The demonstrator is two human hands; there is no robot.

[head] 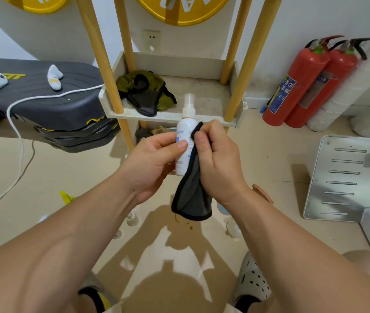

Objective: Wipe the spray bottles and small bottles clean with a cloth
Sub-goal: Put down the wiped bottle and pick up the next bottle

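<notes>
You've got the white plastic spray bottle with the clear cap (pixel 185 141) held upright in front of the pale shelf unit with wooden posts (pixel 170 117). Your left hand (pixel 154 161) is curled round its body, thumb pressed on the label. Your right hand (pixel 219 159) pinches the dark grey cloth with black edging (pixel 192 195) against the bottle's right side, and most of the cloth just hangs below.

Honestly, bunch up more of that cloth so it wraps the body instead of dangling. Then twist the bottle with your left hand while the right drags down. Don't skip the neck under the cap. A few small bottles (pixel 132 219) look to be on the floor below, blurry though.
</notes>
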